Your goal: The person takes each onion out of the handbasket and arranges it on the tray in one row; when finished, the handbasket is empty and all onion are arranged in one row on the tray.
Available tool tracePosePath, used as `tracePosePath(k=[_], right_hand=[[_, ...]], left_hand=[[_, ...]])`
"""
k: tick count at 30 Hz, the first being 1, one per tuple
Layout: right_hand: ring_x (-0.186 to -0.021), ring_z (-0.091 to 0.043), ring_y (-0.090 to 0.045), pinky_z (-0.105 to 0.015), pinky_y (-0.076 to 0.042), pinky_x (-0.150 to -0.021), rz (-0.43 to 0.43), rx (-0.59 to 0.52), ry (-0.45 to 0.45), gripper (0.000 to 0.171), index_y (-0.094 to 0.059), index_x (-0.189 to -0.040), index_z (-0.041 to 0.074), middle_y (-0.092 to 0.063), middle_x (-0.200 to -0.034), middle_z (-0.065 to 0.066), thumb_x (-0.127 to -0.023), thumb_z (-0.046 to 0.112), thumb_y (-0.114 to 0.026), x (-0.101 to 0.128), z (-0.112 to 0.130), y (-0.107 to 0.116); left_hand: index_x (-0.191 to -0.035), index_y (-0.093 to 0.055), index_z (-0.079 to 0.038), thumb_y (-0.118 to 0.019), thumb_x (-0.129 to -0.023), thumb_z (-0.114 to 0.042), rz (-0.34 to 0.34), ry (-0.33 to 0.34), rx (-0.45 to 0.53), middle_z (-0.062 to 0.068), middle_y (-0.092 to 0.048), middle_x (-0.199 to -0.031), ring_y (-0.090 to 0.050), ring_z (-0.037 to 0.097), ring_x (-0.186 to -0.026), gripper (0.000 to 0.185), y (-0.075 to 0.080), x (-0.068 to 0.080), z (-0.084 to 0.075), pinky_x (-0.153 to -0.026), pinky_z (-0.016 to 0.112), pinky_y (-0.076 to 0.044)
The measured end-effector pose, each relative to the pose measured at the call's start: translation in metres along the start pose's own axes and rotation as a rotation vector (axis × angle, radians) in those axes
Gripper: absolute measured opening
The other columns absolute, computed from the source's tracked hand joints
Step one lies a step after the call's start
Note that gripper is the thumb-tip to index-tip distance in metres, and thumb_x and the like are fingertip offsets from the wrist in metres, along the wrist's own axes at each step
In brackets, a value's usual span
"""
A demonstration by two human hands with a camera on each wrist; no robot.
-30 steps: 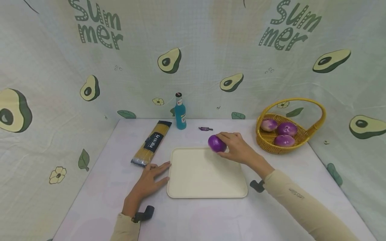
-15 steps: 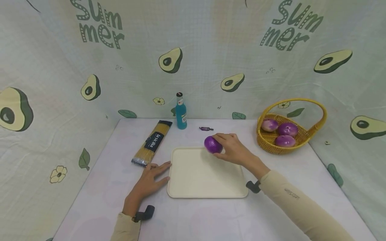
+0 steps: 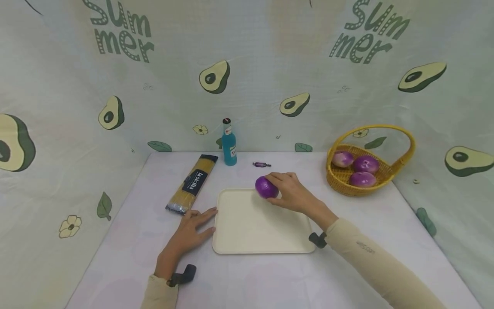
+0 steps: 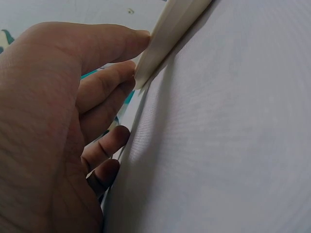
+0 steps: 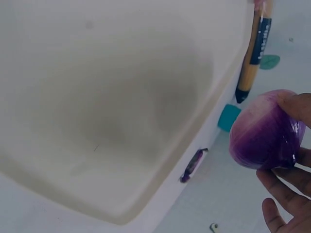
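Onion [image 5: 262, 135] w/ pale patch, R-wrist only

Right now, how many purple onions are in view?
4. The right hand holds one purple onion; the yellow wicker basket holds three: a left onion, a right onion and a front onion. Any underneath would be hidden.
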State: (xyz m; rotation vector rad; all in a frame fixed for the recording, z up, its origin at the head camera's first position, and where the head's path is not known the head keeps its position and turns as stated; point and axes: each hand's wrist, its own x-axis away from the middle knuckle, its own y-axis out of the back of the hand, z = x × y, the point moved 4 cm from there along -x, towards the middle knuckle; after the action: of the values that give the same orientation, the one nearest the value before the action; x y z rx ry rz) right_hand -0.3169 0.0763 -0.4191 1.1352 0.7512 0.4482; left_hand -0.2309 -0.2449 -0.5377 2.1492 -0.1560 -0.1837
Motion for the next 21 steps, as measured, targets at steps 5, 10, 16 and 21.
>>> tracePosePath(k=[5, 10, 16, 21], right_hand=[[-0.124, -0.031, -0.055, -0.050, -0.037, -0.101, 0.004, -0.004, -0.004, 0.069, -0.059, -0.135, 0.002, -0.060, -0.134, -0.018, -0.078, 0.026, -0.088, -0.004, 0.002, -0.006], [-0.125, -0.031, -0.054, -0.050, -0.036, -0.102, 0.018, -0.007, -0.012, 0.069, -0.059, -0.136, 0.003, -0.060, -0.135, -0.017, -0.078, 0.027, -0.088, -0.007, 0.006, -0.009], [-0.124, -0.031, -0.054, -0.050, -0.036, -0.102, 0.014, -0.017, 0.000, 0.068, -0.059, -0.136, 0.003, -0.060, -0.136, -0.017, -0.078, 0.026, -0.088, -0.012, 0.012, -0.011], [-0.123, -0.031, -0.054, -0.050, -0.037, -0.101, 0.005, 0.001, 0.027, 0.068, -0.060, -0.135, 0.003, -0.060, -0.135, -0.017, -0.078, 0.027, -0.087, -0.016, 0.017, -0.015]], left_hand=[[-0.147, -0.048, -0.042, -0.063, -0.093, -0.055, -0.001, 0.001, 0.008, -0.025, -0.045, -0.148, -0.036, 0.012, -0.113, 0.057, 0.001, 0.002, 0.000, -0.095, 0.047, -0.040], [-0.147, -0.049, -0.042, -0.063, -0.093, -0.054, -0.011, 0.000, -0.002, -0.026, -0.045, -0.148, -0.036, 0.011, -0.111, 0.057, 0.001, 0.002, 0.001, -0.093, 0.046, -0.041], [-0.147, -0.048, -0.043, -0.063, -0.093, -0.054, -0.008, -0.001, 0.009, -0.027, -0.043, -0.149, -0.036, 0.010, -0.111, 0.057, 0.002, 0.002, 0.002, -0.093, 0.046, -0.040], [-0.147, -0.048, -0.042, -0.063, -0.093, -0.054, 0.002, 0.000, 0.014, -0.026, -0.043, -0.149, -0.036, 0.011, -0.112, 0.058, 0.002, 0.002, 0.001, -0.095, 0.047, -0.040]])
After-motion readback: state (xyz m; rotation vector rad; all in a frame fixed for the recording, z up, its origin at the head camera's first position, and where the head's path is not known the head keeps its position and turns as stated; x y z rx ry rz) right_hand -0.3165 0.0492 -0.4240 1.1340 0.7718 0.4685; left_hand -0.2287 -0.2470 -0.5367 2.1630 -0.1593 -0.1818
